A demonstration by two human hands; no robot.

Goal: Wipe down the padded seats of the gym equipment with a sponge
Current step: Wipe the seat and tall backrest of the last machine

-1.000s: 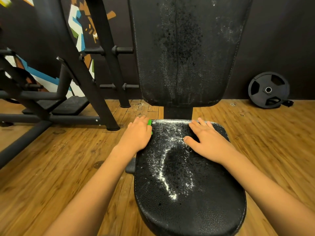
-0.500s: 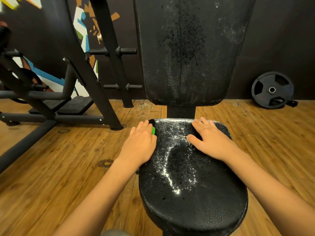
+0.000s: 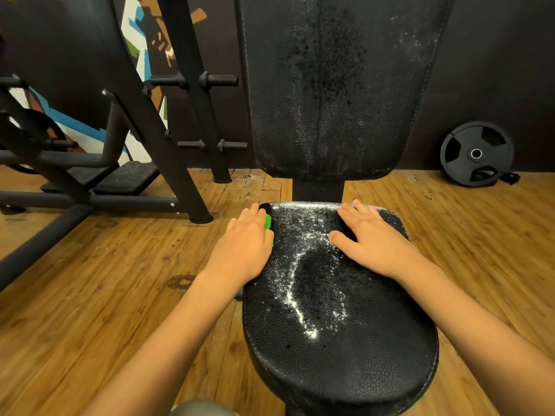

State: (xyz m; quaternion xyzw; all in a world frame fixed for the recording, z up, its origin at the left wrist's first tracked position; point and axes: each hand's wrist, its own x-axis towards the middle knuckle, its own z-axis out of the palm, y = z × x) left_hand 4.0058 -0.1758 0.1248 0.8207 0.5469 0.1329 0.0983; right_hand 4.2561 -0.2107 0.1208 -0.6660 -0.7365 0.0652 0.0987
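The black padded seat (image 3: 339, 349) fills the lower middle, streaked with white foam. Behind it rises the padded backrest (image 3: 333, 85), speckled with white residue. My left hand (image 3: 244, 250) lies flat over a green sponge (image 3: 268, 221) at the seat's rear left edge; only a sliver of the sponge shows beside my fingers. My right hand (image 3: 372, 241) rests flat on the seat's rear right, fingers straight and thumb spread toward the foam.
A black machine frame with pegs (image 3: 180, 139) stands to the left on the wooden floor (image 3: 105, 280). A weight plate (image 3: 476, 153) leans against the dark wall at the right.
Both hands stay in nearly the same spots on the seat; only the view has shifted a little.
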